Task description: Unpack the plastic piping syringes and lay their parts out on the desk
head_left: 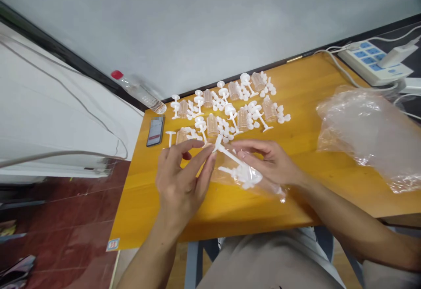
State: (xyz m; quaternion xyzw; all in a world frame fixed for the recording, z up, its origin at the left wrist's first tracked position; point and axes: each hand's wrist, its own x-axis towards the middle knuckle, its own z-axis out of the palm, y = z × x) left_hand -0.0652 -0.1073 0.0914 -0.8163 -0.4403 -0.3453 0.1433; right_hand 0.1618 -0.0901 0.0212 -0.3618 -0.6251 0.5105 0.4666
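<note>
My left hand [179, 179] pinches the T-shaped end of a white plastic plunger-like piece [228, 153]. Its stem runs into a small clear plastic bag [274, 189], where other white parts [245, 175] lie bunched together. My right hand [271, 162] is closed on the bag's edge, its thumb and fingers together beside the stem. Beyond my hands, groups of parts are laid out in two rows: clear ribbed cylinders [212, 125], white stemmed pieces with discs [231, 112] and small white round pieces [224, 126]. Some nearer pieces are partly hidden behind my left hand.
A phone [155, 131] lies at the table's left edge, with a red-capped bottle [141, 92] tilted against the wall behind it. On the right, a large clear plastic bag [371, 131] spreads over the table [296, 142]. A power strip [375, 63] with cables sits behind it.
</note>
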